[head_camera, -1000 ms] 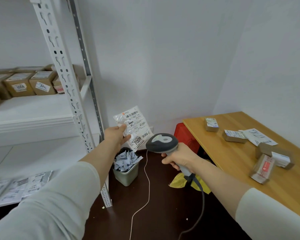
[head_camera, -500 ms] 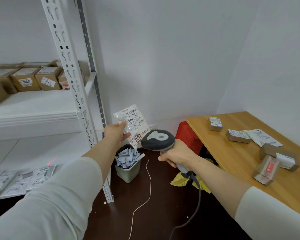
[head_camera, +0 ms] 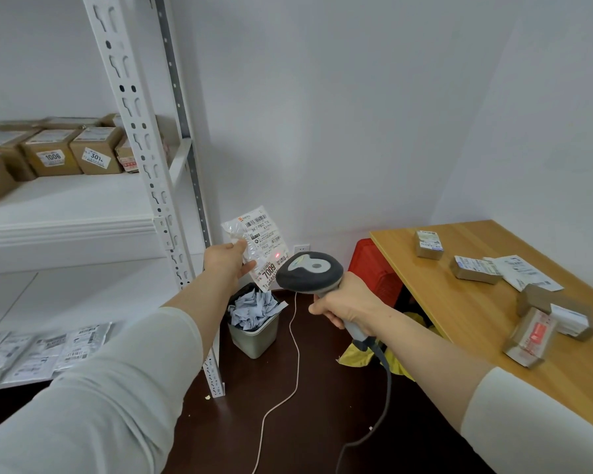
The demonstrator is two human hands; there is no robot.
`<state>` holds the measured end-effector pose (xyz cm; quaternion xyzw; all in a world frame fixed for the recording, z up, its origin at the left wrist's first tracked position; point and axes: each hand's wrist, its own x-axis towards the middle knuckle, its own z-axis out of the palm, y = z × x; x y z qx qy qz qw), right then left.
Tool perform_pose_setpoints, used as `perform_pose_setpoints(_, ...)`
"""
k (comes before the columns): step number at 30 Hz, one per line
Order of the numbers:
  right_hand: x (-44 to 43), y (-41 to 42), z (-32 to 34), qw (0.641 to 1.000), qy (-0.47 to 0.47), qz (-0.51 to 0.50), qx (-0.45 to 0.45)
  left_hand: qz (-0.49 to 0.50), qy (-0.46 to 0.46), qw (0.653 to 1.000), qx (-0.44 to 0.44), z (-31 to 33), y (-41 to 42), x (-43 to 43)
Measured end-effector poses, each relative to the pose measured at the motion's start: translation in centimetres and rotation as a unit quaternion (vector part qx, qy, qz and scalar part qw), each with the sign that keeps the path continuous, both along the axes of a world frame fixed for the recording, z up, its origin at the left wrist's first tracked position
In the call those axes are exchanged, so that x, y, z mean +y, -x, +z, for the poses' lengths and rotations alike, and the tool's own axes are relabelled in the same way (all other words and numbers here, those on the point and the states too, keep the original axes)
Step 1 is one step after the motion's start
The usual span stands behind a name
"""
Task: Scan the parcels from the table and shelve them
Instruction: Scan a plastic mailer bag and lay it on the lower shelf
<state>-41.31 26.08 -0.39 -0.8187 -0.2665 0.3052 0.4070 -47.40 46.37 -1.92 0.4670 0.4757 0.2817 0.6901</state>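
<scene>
Both hands are busy. Her right hand [head_camera: 348, 304] is wrapped tight round the handle of a grey and black plastic barcode scanner [head_camera: 308, 272]. The scanner's fat head points toward 11 o'clock. Her left hand [head_camera: 225, 265] pinches a small see-through plastic parcel bag with a white paper label [head_camera: 259, 246] by its left edge. It holds the bag up in the air, just past the scanner's head. A little red light dot [head_camera: 277, 256] sits on the label, above the big number 7009.

At 6 o'clock from the parcel bag, a small grey bin full of crumpled paper [head_camera: 254, 319] stands on the dark floor. A thin white cord [head_camera: 291, 354] lies on the floor at the bin's 3 o'clock side. A yellow bag [head_camera: 358, 355] lies under the right wrist.

At 3 o'clock in the view is a light wooden table [head_camera: 459, 319]. Small brown cardboard parcels [head_camera: 474, 270] and a flat white parcel [head_camera: 524, 273] lie on it. A red plastic crate [head_camera: 374, 268] sits at the table's 9 o'clock side.

At 9 o'clock stands a tall white metal shelf rack [head_camera: 141, 148]. Flat white bags [head_camera: 48, 350] lie on its low shelf at 8 o'clock. Brown boxes with white labels [head_camera: 53, 157] sit on the higher shelf at 10 o'clock.
</scene>
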Motion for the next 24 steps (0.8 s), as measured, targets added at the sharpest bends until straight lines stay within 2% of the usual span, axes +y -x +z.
perform_pose_setpoints(17,0.8,-0.1,-0.4,1.000,0.014,0.008,0.025,0.002,0.004,1.000,-0.001,-1.0,0.2,1.0)
perform_pose_setpoints(21,2.3,-0.2,-0.8,0.996,-0.053,-0.026,0.067,-0.006,0.011,1.000,0.004,-1.8,1.5,2.0)
perform_pose_setpoints(24,4.9,-0.2,-1.9,0.991,-0.093,-0.076,0.065,0.005,0.027,1.000,0.008,-3.2,4.2,3.5)
